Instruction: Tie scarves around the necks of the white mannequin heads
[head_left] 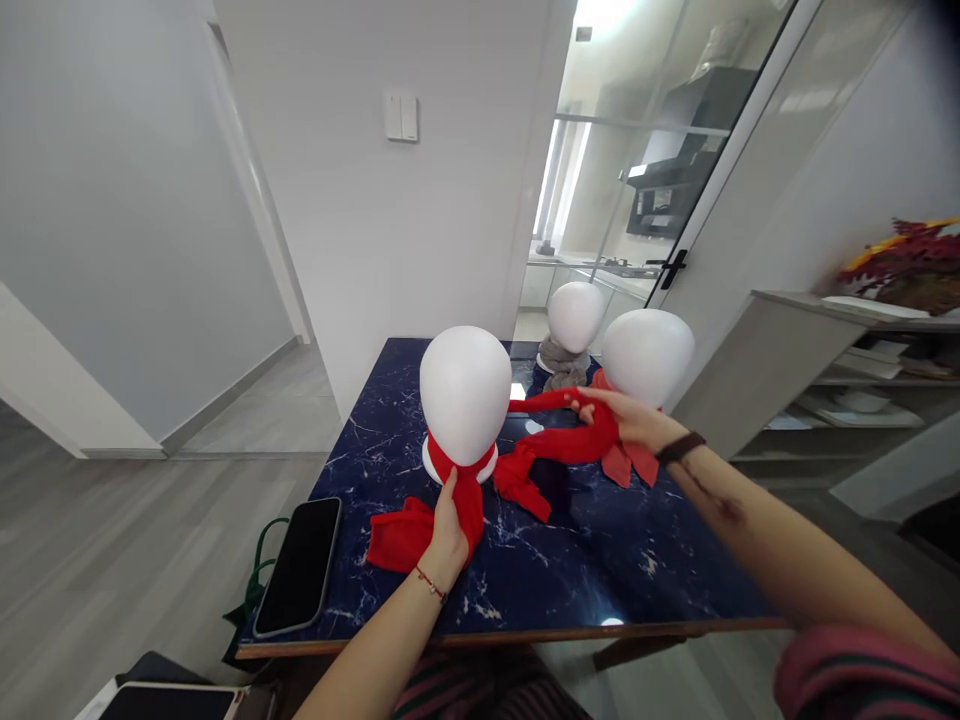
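A white mannequin head (465, 390) stands on the dark blue marbled table (540, 590). Round its neck runs a bright red scarf (574, 443), one end lying on the tabletop at the left. My left hand (448, 535) grips the scarf just below the chin of the head. Out to the right, my right hand (626, 415) is closed on the other length of the scarf and holds it raised off the table. Part of that length droops onto the tabletop between the hands.
Behind on the right stand a mannequin head with a grey scarf (564, 362) and another with a coral scarf (616, 465). A black phone (298, 565) lies at the table's left edge. Shelves (847, 390) stand at the right, near a glass door (637, 140).
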